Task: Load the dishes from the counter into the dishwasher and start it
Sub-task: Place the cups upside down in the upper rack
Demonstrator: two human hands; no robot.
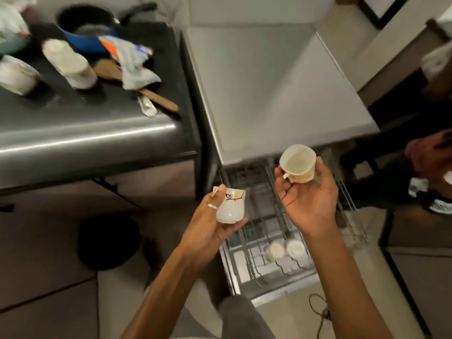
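**A:** What lies on the floor?

**B:** A dark round thing [108,241], too blurred to identify, sits on pale floor tiles [49,304]. Well to the right of it, on the same tiles, a thin black cable [324,313] curls into a loose loop.

**A:** And further off?

**B:** Far to the right of the dark round thing, at the frame's edge, is another person's black and white shoe [440,206]. Higher up and beyond the dark round thing lies a crumpled grey bundle [133,67] with orange and blue patches; whether it is cloth or packet cannot be told. Left of that, in the top corner, is a blurred white plastic bag [11,18].
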